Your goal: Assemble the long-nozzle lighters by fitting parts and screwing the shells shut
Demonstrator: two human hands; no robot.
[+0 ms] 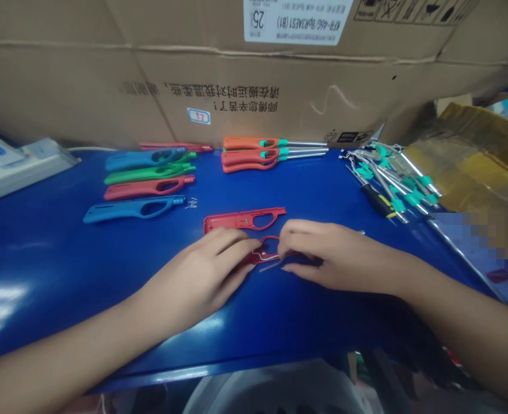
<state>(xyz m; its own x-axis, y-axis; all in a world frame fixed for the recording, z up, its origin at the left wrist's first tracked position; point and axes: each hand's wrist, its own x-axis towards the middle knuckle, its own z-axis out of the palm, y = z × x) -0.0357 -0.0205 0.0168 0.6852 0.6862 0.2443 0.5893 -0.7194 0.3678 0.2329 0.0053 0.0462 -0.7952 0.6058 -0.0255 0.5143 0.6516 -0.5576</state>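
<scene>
Two bare hands meet over a red handle half [251,259] lying on the blue table [119,276], near the middle of its front part. Head view: the left hand [219,261] pinches this piece between thumb and fingers at its grip end. The right hand [323,250] bends its fingers and thumb over the opposite end; what they grasp is hidden, so its hold cannot be told. A white wire [267,258] runs along the piece between the hands. Just beyond lies a second red half [232,221]. Farther left, blue, green and red handles [150,188] form a column; orange-red handles with metal tubes [249,161] are stacked before a cardboard box [85,86]. At right, a screwdriver [377,200] lies against a heap of metal tubes with teal fittings [409,196].
</scene>
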